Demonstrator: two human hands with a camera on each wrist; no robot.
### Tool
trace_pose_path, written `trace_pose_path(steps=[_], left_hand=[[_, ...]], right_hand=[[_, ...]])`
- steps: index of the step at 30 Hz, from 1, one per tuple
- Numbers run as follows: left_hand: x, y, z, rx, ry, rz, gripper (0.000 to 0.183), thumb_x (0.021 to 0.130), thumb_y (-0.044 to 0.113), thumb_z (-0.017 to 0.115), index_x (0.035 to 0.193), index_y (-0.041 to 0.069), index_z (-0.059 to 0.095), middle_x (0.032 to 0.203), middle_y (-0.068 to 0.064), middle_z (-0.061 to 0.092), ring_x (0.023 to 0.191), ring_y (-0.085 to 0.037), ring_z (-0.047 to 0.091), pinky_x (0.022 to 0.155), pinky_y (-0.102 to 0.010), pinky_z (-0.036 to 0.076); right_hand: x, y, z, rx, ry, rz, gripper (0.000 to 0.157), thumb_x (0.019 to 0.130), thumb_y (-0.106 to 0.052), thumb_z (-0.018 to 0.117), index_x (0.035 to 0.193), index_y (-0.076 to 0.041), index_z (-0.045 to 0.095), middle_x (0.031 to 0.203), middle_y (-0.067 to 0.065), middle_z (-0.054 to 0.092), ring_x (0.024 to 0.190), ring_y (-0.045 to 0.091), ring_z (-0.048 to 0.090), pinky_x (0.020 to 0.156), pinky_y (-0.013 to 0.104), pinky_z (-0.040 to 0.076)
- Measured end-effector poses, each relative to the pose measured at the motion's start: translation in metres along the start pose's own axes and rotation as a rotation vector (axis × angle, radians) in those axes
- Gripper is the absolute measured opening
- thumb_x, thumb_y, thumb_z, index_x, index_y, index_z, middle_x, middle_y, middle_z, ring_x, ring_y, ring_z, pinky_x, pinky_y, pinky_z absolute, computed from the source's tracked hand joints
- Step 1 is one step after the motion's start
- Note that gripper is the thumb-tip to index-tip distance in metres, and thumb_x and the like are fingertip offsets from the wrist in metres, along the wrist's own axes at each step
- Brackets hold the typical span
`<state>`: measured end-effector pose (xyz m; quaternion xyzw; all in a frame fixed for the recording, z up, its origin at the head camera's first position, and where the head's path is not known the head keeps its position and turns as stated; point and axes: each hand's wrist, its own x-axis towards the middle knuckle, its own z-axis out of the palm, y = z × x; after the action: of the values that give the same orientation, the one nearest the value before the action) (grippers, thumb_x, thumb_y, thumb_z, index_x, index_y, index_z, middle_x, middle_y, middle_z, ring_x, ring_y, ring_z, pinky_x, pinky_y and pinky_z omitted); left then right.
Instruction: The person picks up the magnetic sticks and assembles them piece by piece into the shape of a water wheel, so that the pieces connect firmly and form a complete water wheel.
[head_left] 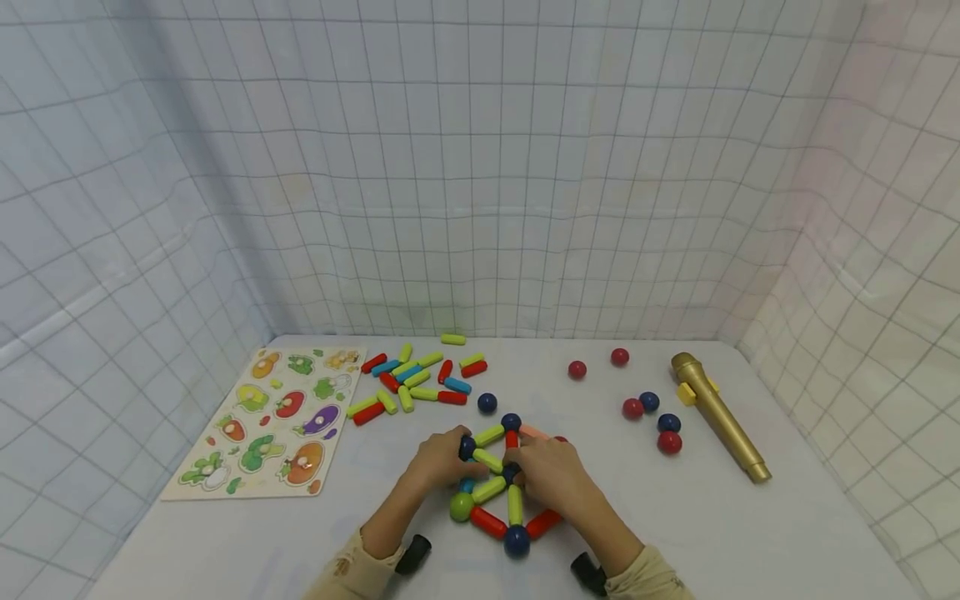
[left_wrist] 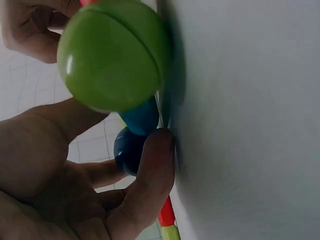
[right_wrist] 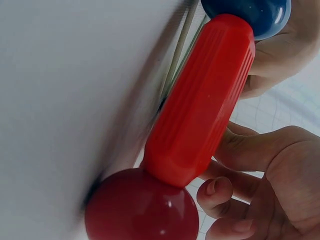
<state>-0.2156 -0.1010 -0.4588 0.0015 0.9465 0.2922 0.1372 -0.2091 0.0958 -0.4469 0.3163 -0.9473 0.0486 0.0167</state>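
Observation:
A flat frame of magnetic sticks and balls lies on the table between the hands. At its left side, my left hand (head_left: 438,461) grips a dark blue ball (left_wrist: 129,150) between thumb and fingers. My right hand (head_left: 553,477) reaches over the frame, thumb and forefinger around the dark blue middle ball (head_left: 512,474); the right wrist view hides that contact. A green ball (head_left: 461,507) is at the near left corner, and another blue ball (head_left: 517,541) at the near corner. From there a red stick (right_wrist: 202,100) runs to a red ball (right_wrist: 142,207), under the right hand.
Loose red, green and blue sticks (head_left: 408,375) lie at the back left, beside a vegetable puzzle board (head_left: 341,417). A single blue ball (head_left: 487,403) sits behind the frame. Several red and blue balls (head_left: 670,442) and a gold toy microphone (head_left: 723,421) are at the right.

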Motion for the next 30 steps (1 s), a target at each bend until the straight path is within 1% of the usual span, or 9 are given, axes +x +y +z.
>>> trace_pose_path(steps=[5,9,11,15,17,20,23,27,30], left_hand=[[0.0011,0.0007,0.0041,-0.012,0.004,-0.027,0.057,0.080,0.023,0.078,0.129,0.003,0.056,0.115,-0.015,0.066,0.091,-0.025,0.059,0.086,-0.046,0.054],[0.0021,-0.0007,-0.0001,-0.047,-0.028,-0.036,0.053,0.083,0.016,0.072,0.131,0.001,0.054,0.108,-0.014,0.065,0.080,-0.021,0.060,0.077,-0.039,0.055],[0.0020,-0.0001,-0.0019,-0.046,-0.032,-0.044,0.055,0.084,0.019,0.072,0.133,0.002,0.053,0.105,-0.014,0.064,0.076,-0.021,0.060,0.073,-0.037,0.054],[0.0015,0.0029,0.0005,-0.003,-0.010,-0.029,0.067,0.081,0.033,0.078,0.134,0.002,0.050,0.111,-0.017,0.066,0.086,-0.025,0.062,0.080,-0.043,0.055],[0.0015,0.0044,0.0037,0.015,0.011,-0.018,0.071,0.078,0.035,0.080,0.133,0.001,0.051,0.114,-0.018,0.066,0.090,-0.026,0.061,0.084,-0.046,0.055],[0.0023,0.0054,0.0067,0.018,0.018,-0.024,0.067,0.078,0.027,0.080,0.132,0.000,0.051,0.112,-0.018,0.066,0.087,-0.025,0.060,0.081,-0.044,0.056],[0.0030,0.0050,0.0066,0.003,0.003,-0.042,0.066,0.080,0.022,0.077,0.135,-0.001,0.049,0.117,-0.019,0.064,0.087,-0.024,0.058,0.084,-0.044,0.055],[0.0038,0.0027,0.0037,-0.015,-0.025,-0.047,0.066,0.084,0.022,0.072,0.140,-0.002,0.046,0.132,-0.022,0.058,0.100,-0.027,0.058,0.096,-0.050,0.050],[0.0044,0.0008,0.0013,-0.025,-0.036,-0.051,0.063,0.087,0.022,0.069,0.141,-0.002,0.046,0.137,-0.022,0.055,0.108,-0.029,0.057,0.101,-0.053,0.046]], right_hand=[[-0.0018,-0.0018,0.0005,0.006,-0.019,0.016,0.023,0.080,-0.022,0.079,0.102,-0.022,0.075,0.077,-0.005,0.060,0.057,0.009,0.043,0.048,0.020,0.038],[-0.0015,-0.0017,0.0013,0.011,-0.029,0.023,0.024,0.080,-0.021,0.079,0.103,-0.022,0.075,0.077,-0.005,0.060,0.058,0.009,0.043,0.048,0.020,0.038],[-0.0011,-0.0015,0.0009,0.013,-0.026,0.024,0.024,0.080,-0.021,0.079,0.104,-0.023,0.075,0.078,-0.004,0.061,0.058,0.010,0.044,0.048,0.020,0.038],[-0.0006,-0.0018,-0.0009,0.000,-0.020,0.029,0.024,0.080,-0.021,0.079,0.103,-0.022,0.075,0.078,-0.004,0.062,0.058,0.010,0.044,0.049,0.020,0.040],[-0.0004,-0.0019,-0.0011,-0.008,-0.017,0.031,0.023,0.080,-0.022,0.079,0.103,-0.021,0.075,0.078,-0.003,0.061,0.058,0.010,0.044,0.050,0.020,0.041],[-0.0002,-0.0014,-0.0009,-0.007,-0.013,0.031,0.023,0.080,-0.022,0.079,0.103,-0.021,0.075,0.077,-0.004,0.060,0.057,0.010,0.044,0.049,0.020,0.040],[-0.0004,-0.0015,-0.0007,0.003,-0.013,0.026,0.024,0.080,-0.022,0.079,0.103,-0.021,0.075,0.078,-0.004,0.060,0.057,0.010,0.044,0.048,0.020,0.039],[-0.0002,-0.0019,-0.0006,0.019,-0.024,0.026,0.023,0.080,-0.022,0.079,0.103,-0.021,0.074,0.080,-0.005,0.062,0.056,0.010,0.044,0.049,0.022,0.040],[0.0001,-0.0021,-0.0004,0.021,-0.027,0.026,0.023,0.081,-0.022,0.078,0.104,-0.022,0.074,0.080,-0.005,0.062,0.057,0.010,0.044,0.050,0.022,0.040]])
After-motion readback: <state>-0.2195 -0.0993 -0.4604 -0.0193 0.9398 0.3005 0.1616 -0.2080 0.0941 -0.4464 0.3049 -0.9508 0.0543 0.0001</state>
